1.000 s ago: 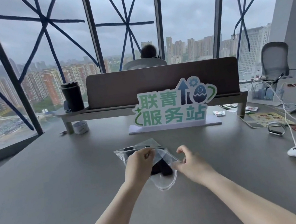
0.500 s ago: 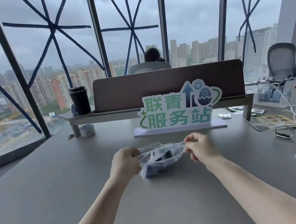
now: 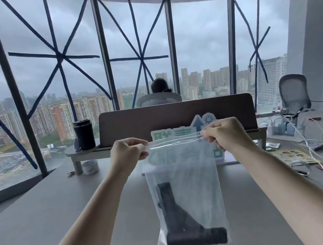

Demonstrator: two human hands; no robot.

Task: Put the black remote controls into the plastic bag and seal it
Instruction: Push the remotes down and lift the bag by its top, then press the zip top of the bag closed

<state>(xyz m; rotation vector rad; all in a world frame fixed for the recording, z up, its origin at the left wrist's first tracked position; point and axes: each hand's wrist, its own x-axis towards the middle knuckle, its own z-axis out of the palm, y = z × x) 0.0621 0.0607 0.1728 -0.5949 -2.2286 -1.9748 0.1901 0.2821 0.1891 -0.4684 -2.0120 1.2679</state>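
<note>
A clear plastic bag (image 3: 194, 180) hangs in the air in front of me, above the grey table (image 3: 45, 223). My left hand (image 3: 128, 153) pinches its top left corner and my right hand (image 3: 224, 134) pinches its top right corner, stretching the zip strip between them. Inside, black remote controls (image 3: 185, 230) rest at the bottom: one lies flat along the base, another leans up against the left side. Whether the strip is pressed closed I cannot tell.
Behind the bag stand a green and white sign (image 3: 199, 127) and a brown desk divider (image 3: 176, 116). A black tumbler (image 3: 83, 134) and a tape roll (image 3: 90, 167) sit at the left. White cables (image 3: 316, 141) and small items clutter the right. A person sits beyond the divider.
Both hands have lifted the bag off the table and pulled its top edge taut. The remotes have slid to the bottom of the hanging bag. The view has tilted upward.
</note>
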